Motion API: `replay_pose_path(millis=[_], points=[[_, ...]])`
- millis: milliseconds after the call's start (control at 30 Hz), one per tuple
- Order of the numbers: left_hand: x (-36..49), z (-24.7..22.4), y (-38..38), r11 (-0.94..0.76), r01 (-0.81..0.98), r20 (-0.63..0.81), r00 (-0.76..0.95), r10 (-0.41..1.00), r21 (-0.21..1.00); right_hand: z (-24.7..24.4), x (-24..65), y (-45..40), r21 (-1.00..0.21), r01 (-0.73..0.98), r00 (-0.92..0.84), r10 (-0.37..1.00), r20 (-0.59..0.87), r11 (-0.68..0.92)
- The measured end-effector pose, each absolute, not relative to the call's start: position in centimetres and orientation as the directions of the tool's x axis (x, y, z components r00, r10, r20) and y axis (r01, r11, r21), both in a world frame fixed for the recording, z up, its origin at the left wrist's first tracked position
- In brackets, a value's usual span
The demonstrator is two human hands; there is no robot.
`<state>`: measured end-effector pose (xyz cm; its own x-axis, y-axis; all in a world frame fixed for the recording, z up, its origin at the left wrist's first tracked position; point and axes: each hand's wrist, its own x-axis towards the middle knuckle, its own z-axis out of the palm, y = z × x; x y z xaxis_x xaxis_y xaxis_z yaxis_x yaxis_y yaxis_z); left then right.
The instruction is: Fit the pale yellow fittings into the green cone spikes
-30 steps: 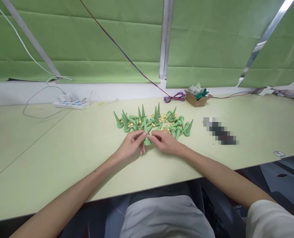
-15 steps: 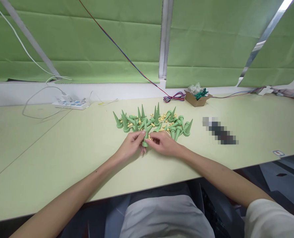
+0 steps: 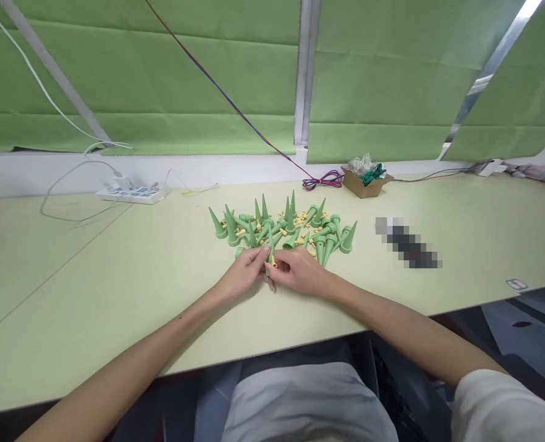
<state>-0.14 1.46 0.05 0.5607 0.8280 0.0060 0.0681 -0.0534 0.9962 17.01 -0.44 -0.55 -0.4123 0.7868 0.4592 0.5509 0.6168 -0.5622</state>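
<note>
My left hand [image 3: 249, 265] is closed around a green cone-shaped spike [image 3: 270, 240], its tip pointing up and away. Close against it, my right hand [image 3: 299, 268] pinches a small yellow piece [image 3: 274, 263] at the side of that spike. Fingers hide much of the spike's lower end. Just beyond both hands lies a pile of green spikes [image 3: 231, 230], some standing on their wide ends and others lying down. Small yellow pieces [image 3: 301, 218] are scattered among them.
A small cardboard box [image 3: 364, 188] with plastic and green material stands at the back, beside coiled red and blue wire [image 3: 324, 180]. At the back left is a white power strip [image 3: 132, 194]. A blurred dark object [image 3: 408, 245] lies to the right.
My right hand has shifted slightly left and down, turning the yellow piece against the spike. The held spike's lower end is now more covered by fingers.
</note>
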Motion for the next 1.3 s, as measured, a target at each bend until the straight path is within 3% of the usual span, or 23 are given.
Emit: replay_pose_path(millis=[733, 967, 1133, 1300], points=[[0.0, 0.5, 1.5, -0.031, 0.021, 0.016, 0.517, 0.856, 0.999, -0.6, 17.2, -0.1, -0.587, 0.536, -0.397, 0.795, 0.459, 0.606], [-0.1, 1.0, 1.5, -0.115, 0.145, 0.035, 0.463, 0.886, 0.983, 0.2, 17.8, 0.1, -0.576, 0.538, -0.399, 0.788, 0.469, 0.615], [-0.2, 1.4, 1.2, -0.282, 0.309, 0.165, 0.356, 0.920, 0.908, 0.7, 18.7, 0.8, -0.586, 0.555, -0.315, 0.801, 0.509, 0.590], [-0.3, 0.8, 1.5, -0.352, 0.363, 0.237, 0.326, 0.915, 0.863, 0.8, 19.6, 1.6, -0.581, 0.575, -0.268, 0.804, 0.531, 0.576]])
